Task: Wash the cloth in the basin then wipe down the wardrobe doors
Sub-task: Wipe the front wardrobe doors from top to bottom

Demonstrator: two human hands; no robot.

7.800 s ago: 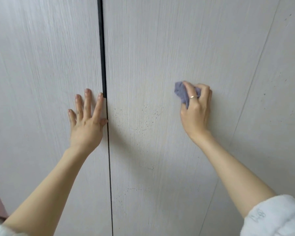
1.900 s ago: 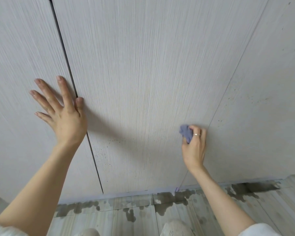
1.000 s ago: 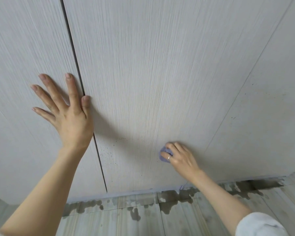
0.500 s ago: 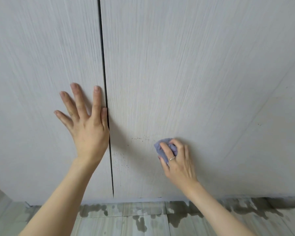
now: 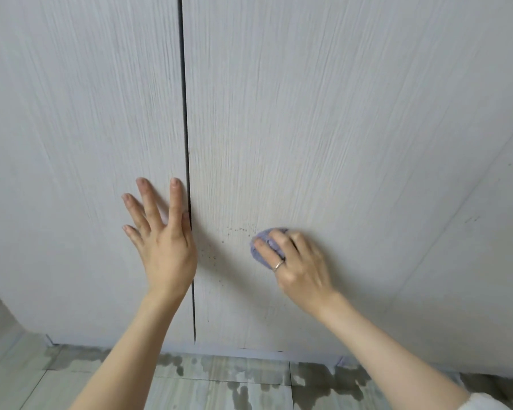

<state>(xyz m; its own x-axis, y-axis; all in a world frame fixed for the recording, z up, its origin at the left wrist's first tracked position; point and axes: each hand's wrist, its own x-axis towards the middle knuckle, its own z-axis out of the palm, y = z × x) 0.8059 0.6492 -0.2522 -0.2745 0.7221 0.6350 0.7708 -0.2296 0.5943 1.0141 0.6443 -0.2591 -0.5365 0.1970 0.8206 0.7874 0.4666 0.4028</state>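
The left hand [image 5: 163, 244] lies flat against the left wardrobe door [image 5: 80, 161], fingers spread, the thumb beside the dark gap [image 5: 187, 161] between the doors. The right hand [image 5: 296, 261] (a ring on one finger) presses a bunched blue-grey cloth [image 5: 262, 247] against the lower part of the right wardrobe door [image 5: 323, 128], fingers curled over it; the hand is slightly blurred, so its exact grip is hard to read. Small dark specks [image 5: 237, 230] dot the door just left of the cloth. Below, the tiled floor [image 5: 219, 386] shows wet patches.
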